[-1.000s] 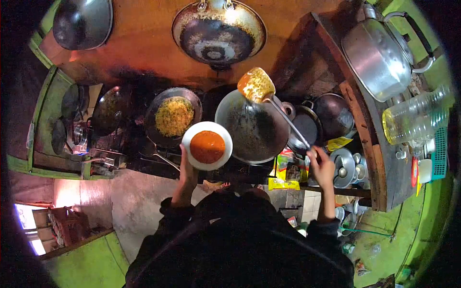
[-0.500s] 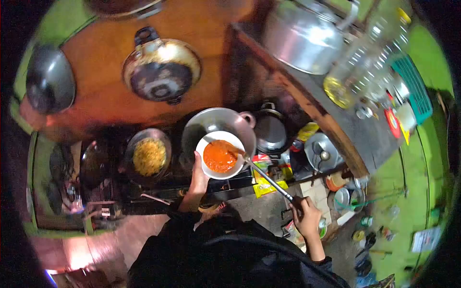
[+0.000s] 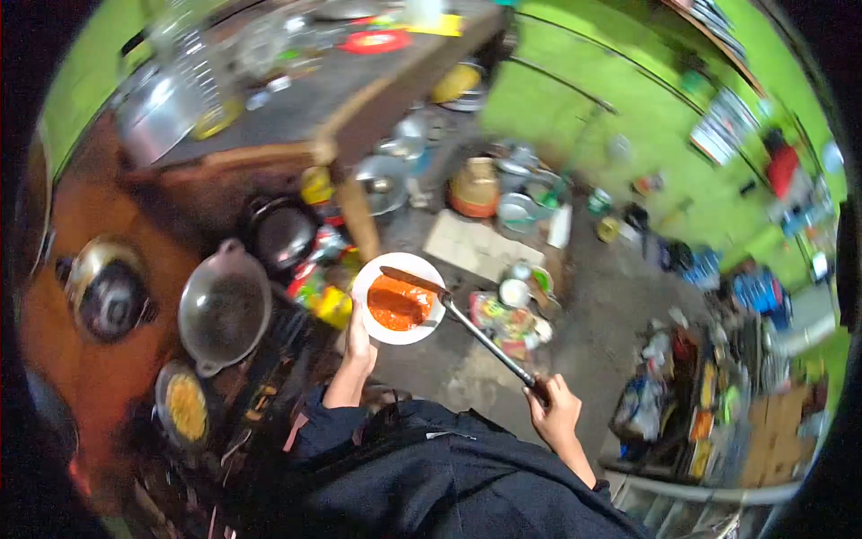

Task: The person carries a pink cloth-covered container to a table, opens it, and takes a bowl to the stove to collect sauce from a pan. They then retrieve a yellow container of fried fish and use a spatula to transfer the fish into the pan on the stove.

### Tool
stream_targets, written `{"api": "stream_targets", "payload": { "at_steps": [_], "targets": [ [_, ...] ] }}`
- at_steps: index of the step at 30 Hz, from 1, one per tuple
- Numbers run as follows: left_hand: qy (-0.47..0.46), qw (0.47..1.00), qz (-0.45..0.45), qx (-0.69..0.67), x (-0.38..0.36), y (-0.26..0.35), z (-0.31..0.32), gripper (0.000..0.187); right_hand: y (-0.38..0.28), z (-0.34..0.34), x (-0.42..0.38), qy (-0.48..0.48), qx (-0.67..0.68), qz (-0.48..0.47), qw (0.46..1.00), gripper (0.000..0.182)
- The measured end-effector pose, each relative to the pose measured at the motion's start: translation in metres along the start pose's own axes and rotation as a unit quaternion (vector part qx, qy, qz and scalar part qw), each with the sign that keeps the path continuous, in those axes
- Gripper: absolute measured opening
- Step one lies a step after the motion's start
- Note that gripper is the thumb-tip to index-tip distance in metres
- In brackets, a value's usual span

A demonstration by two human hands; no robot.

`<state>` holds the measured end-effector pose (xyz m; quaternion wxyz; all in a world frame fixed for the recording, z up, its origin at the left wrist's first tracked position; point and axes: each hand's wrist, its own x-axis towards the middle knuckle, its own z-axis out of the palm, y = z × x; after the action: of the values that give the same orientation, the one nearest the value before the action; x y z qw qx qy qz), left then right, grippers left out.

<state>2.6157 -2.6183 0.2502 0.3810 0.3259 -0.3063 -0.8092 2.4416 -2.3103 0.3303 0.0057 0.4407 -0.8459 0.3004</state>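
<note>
Bowl (image 3: 409, 338) is gripped by left fingers (image 3: 358, 331), spatula (image 3: 489, 344) by right fingers (image 3: 549, 389); sauce (image 3: 395, 313) could be spilled (by a tilt)

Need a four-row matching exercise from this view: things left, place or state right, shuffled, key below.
Things:
1. white bowl
2. spatula
3. small pan
4. kettle

Places or states:
A. holding yellow-orange food
B. on the dark shelf
C. handle gripped in the right hand
D. in the left hand, with red-orange sauce inside

Pairs: 1-D, 2-C, 3-A, 4-B
</note>
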Motion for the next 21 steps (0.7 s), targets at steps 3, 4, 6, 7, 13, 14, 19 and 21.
{"api": "stream_targets", "payload": {
  "at_steps": [3,4,6,7,13,14,19,21],
  "targets": [
    [-0.077,0.995,-0.067,0.013,-0.029,-0.046,0.093,0.059,0.037,-0.055,-0.054,0.033,-0.083,0.076,0.993,0.023],
    [-0.105,0.99,-0.089,0.025,-0.033,-0.066,0.115,0.059,0.049,-0.068,-0.071,0.047,-0.063,0.108,0.991,0.023],
    [-0.133,0.982,-0.132,0.027,-0.042,-0.112,0.158,0.057,0.075,-0.093,-0.1,0.07,-0.04,0.165,0.983,0.023],
    [-0.169,0.975,-0.139,0.028,-0.045,-0.137,0.177,0.056,0.081,-0.111,-0.11,0.074,-0.068,0.181,0.978,0.023],
    [-0.227,0.945,-0.224,0.068,-0.053,-0.257,0.289,0.057,0.154,-0.163,-0.151,0.142,-0.095,0.294,0.94,0.024],
    [-0.231,0.94,-0.23,0.098,-0.055,-0.269,0.313,0.059,0.165,-0.171,-0.151,0.144,-0.133,0.302,0.933,0.024],
    [-0.278,0.909,-0.284,0.125,-0.048,-0.331,0.432,0.065,0.245,-0.196,-0.136,0.187,-0.14,0.351,0.907,0.022],
    [-0.306,0.893,-0.303,0.13,-0.031,-0.364,0.479,0.066,0.291,-0.201,-0.122,0.212,-0.145,0.355,0.899,0.022]
  ]
}}
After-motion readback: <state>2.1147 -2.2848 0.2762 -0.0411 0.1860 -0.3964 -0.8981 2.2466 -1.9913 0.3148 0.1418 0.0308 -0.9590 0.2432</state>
